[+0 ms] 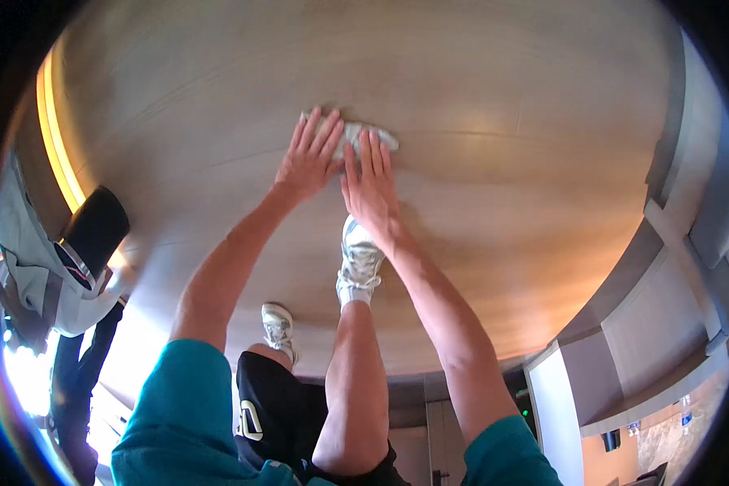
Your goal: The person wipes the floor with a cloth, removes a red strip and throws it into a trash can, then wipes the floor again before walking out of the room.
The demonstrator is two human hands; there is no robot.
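Wore teal sleeves [182,397] and dark shorts [271,405] closest to the camera, bent over with both bare arms stretched forward. Stood with the right shoe [359,263] set ahead and the left shoe [278,326] farther back.

Reached beyond the right shoe with the left hand [304,166] and the right hand [371,190], near each other at the thumbs. Held both open and flat, palms down, with fingers outstretched and closed around nothing. Covered the left part of a white cloth [352,132] with the left fingers and more of it with the right ones, leaving the right end bare. Had the cloth lying on the wood-toned floor [502,178], directly under the fingertips.

Seemed in the midst of the work with the cloth, not yet having let go of it. Could not tell the finished stretch of floor from the remaining one, for want of any clear mark between them.

Farther off, took in a glowing light strip [55,138], a dark object [97,231] of unclear kind and grey fabric [28,263] at the left; at the right, pale panels [656,312] and a clear bottle [686,415].
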